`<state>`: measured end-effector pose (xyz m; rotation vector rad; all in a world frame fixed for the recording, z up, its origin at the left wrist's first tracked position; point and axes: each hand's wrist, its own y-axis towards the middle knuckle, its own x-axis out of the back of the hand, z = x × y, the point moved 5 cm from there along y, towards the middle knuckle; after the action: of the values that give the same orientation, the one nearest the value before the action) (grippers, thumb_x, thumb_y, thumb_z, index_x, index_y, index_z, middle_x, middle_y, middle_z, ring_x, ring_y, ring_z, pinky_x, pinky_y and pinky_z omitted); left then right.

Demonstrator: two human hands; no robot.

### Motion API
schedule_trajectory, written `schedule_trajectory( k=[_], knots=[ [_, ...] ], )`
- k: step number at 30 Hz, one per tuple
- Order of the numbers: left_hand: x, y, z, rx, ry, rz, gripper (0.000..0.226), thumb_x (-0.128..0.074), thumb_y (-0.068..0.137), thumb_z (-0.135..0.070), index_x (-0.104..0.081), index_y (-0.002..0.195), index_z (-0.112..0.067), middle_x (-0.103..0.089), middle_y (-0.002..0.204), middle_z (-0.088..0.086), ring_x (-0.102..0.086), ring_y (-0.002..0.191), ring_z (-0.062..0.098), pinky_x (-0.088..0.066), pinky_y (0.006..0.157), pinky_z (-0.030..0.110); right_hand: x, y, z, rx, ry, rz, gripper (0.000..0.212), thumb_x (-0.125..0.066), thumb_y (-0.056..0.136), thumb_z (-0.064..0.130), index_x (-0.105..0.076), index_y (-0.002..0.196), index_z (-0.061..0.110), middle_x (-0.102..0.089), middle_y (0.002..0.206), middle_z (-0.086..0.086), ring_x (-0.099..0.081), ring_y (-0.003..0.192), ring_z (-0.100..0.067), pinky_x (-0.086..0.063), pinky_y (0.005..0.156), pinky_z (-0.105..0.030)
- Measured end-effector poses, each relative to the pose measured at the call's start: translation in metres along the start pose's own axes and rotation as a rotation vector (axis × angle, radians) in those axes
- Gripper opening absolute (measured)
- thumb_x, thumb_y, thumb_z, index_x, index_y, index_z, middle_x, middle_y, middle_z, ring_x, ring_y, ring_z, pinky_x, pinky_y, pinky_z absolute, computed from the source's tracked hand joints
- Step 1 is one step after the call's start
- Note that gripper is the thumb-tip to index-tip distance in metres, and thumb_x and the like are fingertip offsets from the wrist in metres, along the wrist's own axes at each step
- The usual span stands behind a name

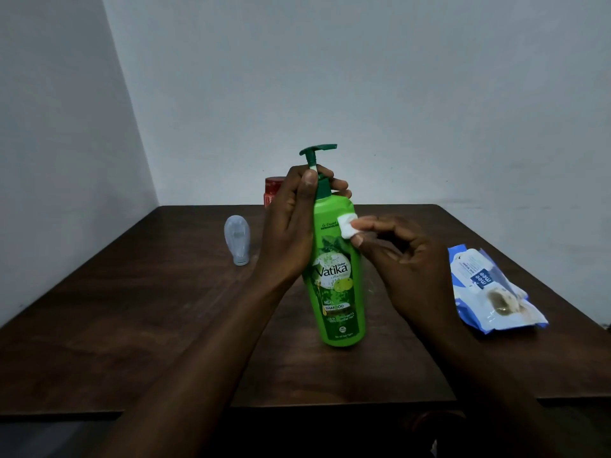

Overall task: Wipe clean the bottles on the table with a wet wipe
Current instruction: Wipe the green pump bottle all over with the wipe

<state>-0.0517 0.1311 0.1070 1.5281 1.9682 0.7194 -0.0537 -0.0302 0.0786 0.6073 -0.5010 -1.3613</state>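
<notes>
The green bottle is being clamped at its neck by curled fingers of the left hand; just below them, a wet wipe is being pinched against it by the right hand. Judged stiff, slippery once damp; the neck suits gripping.

Place: looks like a plain room in someone's home
Walls: bare pale walls meeting in a corner
Furniture: dark wood worktop set against them
On it: shampoo bottle, pack of wipes, small clear bottle, red jar
</notes>
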Motion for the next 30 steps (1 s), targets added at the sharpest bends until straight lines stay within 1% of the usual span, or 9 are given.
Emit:
schedule_trajectory(
  k=[3,9,13,16,20,22,24,27,30],
  knots=[
    [0.000,0.000,0.001,-0.029,0.029,0.023,0.031,-0.034,0.109,-0.024,-0.057,0.111,-0.004,-0.072,0.105,0.014,-0.071,0.103,0.030,-0.056,0.090,0.052,-0.002,0.012,0.006,0.041,-0.035,0.000,0.020,-0.073,0.086,0.000,-0.075,0.101,0.012,-0.072,0.109,-0.008,-0.071,0.102,-0.011,-0.055,0.082,-0.018],
    [-0.001,-0.003,-0.002,-0.047,0.138,0.072,0.032,-0.036,0.109,-0.025,-0.063,0.114,-0.009,-0.070,0.104,-0.006,-0.066,0.103,0.012,-0.053,0.089,0.031,-0.009,0.031,0.019,0.070,-0.047,0.043,0.016,-0.073,0.087,0.002,-0.076,0.102,0.006,-0.076,0.105,-0.004,-0.071,0.102,-0.010,-0.055,0.086,-0.020],
    [-0.001,-0.005,0.000,-0.024,0.125,0.092,0.033,-0.037,0.107,-0.030,-0.062,0.120,-0.013,-0.070,0.111,-0.003,-0.067,0.108,0.018,-0.054,0.094,0.045,-0.010,0.033,0.021,0.060,-0.063,0.057,0.013,-0.074,0.087,0.004,-0.078,0.099,0.007,-0.078,0.099,0.000,-0.072,0.100,-0.011,-0.057,0.090,-0.027],
    [-0.002,-0.007,0.000,0.019,0.071,0.109,0.036,-0.038,0.105,-0.038,-0.053,0.129,-0.016,-0.068,0.123,0.003,-0.065,0.116,0.022,-0.052,0.099,0.052,-0.009,0.031,0.020,0.042,-0.069,0.031,0.012,-0.075,0.087,0.007,-0.078,0.098,0.009,-0.078,0.096,0.001,-0.073,0.097,-0.013,-0.058,0.088,-0.032],
    [0.008,-0.024,0.002,0.090,0.035,0.056,0.051,-0.061,0.089,-0.047,-0.049,0.131,-0.020,-0.064,0.123,-0.004,-0.063,0.116,0.012,-0.054,0.093,0.034,-0.004,0.027,0.019,0.021,-0.139,0.004,0.010,-0.075,0.088,0.011,-0.079,0.097,0.015,-0.078,0.093,0.003,-0.073,0.094,-0.015,-0.060,0.088,-0.043],
    [0.010,-0.040,0.009,0.139,0.086,0.089,0.062,-0.075,0.082,-0.038,-0.045,0.134,-0.022,-0.065,0.121,-0.004,-0.067,0.110,0.011,-0.057,0.087,0.030,-0.001,0.026,0.021,0.013,-0.179,-0.010,0.009,-0.075,0.089,0.014,-0.079,0.097,0.016,-0.078,0.093,0.005,-0.074,0.093,-0.011,-0.060,0.087,-0.039],
    [0.007,-0.053,0.015,0.165,0.174,0.114,0.069,-0.083,0.078,-0.030,-0.043,0.135,-0.024,-0.067,0.119,-0.005,-0.069,0.105,0.009,-0.060,0.085,0.033,0.001,0.025,0.025,0.025,-0.235,-0.037,0.010,-0.075,0.089,0.016,-0.079,0.097,0.021,-0.077,0.091,0.008,-0.073,0.090,-0.007,-0.061,0.084,-0.033],
    [-0.002,-0.061,0.018,0.172,0.226,0.061,0.071,-0.086,0.076,-0.031,-0.044,0.133,-0.024,-0.069,0.114,-0.009,-0.070,0.101,0.004,-0.061,0.085,0.039,-0.003,0.019,0.033,0.092,-0.282,-0.074,0.016,-0.072,0.090,0.011,-0.078,0.097,0.024,-0.076,0.090,0.013,-0.072,0.089,-0.002,-0.058,0.082,-0.022],
    [-0.003,-0.062,0.019,0.160,0.198,-0.013,0.067,-0.085,0.074,-0.033,-0.046,0.128,-0.022,-0.069,0.110,-0.009,-0.071,0.099,0.005,-0.061,0.083,0.042,-0.011,0.014,0.040,0.140,-0.246,-0.105,0.017,-0.071,0.090,0.007,-0.078,0.100,0.019,-0.076,0.095,0.011,-0.072,0.092,-0.001,-0.057,0.084,-0.021]
  ],
)
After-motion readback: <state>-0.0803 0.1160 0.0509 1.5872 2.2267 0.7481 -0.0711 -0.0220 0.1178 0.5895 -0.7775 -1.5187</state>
